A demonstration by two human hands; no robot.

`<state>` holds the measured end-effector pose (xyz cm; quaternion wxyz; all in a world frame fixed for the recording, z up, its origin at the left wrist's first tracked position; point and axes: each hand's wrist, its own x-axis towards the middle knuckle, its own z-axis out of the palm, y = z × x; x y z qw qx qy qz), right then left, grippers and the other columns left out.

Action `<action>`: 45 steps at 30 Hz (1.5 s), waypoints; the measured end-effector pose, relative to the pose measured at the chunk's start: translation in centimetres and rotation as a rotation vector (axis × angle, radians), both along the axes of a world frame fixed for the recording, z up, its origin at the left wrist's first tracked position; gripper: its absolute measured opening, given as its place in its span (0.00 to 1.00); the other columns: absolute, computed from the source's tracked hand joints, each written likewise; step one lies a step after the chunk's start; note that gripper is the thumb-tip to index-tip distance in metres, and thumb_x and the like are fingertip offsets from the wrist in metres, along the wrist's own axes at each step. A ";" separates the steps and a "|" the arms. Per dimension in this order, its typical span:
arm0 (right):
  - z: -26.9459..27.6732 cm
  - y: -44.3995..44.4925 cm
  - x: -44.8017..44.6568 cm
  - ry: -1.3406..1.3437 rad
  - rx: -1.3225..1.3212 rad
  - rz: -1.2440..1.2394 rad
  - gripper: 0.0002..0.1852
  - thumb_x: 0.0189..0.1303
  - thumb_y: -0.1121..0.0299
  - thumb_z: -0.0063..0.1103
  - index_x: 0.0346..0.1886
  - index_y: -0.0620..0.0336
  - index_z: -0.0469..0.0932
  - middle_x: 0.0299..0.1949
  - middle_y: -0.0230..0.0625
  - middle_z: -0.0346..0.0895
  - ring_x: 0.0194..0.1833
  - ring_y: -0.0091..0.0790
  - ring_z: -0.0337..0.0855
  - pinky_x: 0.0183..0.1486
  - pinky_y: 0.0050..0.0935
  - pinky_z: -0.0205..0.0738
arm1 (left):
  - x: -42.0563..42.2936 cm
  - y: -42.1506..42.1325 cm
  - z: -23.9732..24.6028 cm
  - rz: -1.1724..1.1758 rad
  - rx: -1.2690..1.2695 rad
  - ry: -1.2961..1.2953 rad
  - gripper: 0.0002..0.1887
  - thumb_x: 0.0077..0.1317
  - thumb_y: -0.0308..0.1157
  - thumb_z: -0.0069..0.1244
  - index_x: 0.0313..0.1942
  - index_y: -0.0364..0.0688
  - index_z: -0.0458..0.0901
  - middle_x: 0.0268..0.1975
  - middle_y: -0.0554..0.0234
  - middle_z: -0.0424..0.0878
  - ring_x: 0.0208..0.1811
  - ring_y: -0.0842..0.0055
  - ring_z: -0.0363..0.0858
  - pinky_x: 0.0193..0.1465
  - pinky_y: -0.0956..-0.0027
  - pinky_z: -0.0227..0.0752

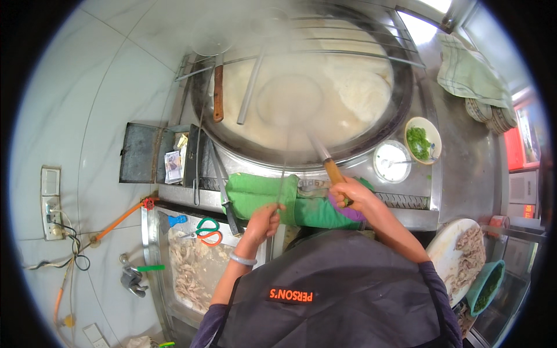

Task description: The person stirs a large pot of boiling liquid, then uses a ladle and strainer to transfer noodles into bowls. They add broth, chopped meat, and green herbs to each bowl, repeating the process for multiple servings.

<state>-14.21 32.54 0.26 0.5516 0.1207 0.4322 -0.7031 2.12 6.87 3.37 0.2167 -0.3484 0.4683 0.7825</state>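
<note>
My right hand [351,196] grips the wooden handle [333,170] of a long metal ladle or strainer. Its round head [290,100] lies in the milky broth [361,93] of a very large round pot [402,98], blurred by steam. My left hand [262,222] is closed around a thin metal rod [285,167] that reaches up over the pot's near rim; its far end fades into the steam. Below both hands, a green cloth [259,191] lies along the stove's front edge. A grey bracelet circles my left wrist.
A metal rack [348,52] spans the pot, bearing utensils with a wooden handle [218,95] and a metal handle [252,91]. At right stand a bowl of chopped greens [418,143] and a bowl of white powder [388,163]. Scissors [209,232] lie left, above a tray of meat [196,278].
</note>
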 end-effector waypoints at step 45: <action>-0.8 0.2 -0.9 0.001 0.074 -0.002 0.11 0.58 0.78 0.57 0.40 0.57 0.66 0.24 0.28 0.65 0.21 0.20 0.63 0.20 0.22 0.56 | 4.0 -16.7 -7.6 0.156 -1.240 0.005 0.16 0.69 0.36 0.42 0.39 0.34 0.83 0.30 0.43 0.84 0.31 0.53 0.83 0.38 0.57 0.74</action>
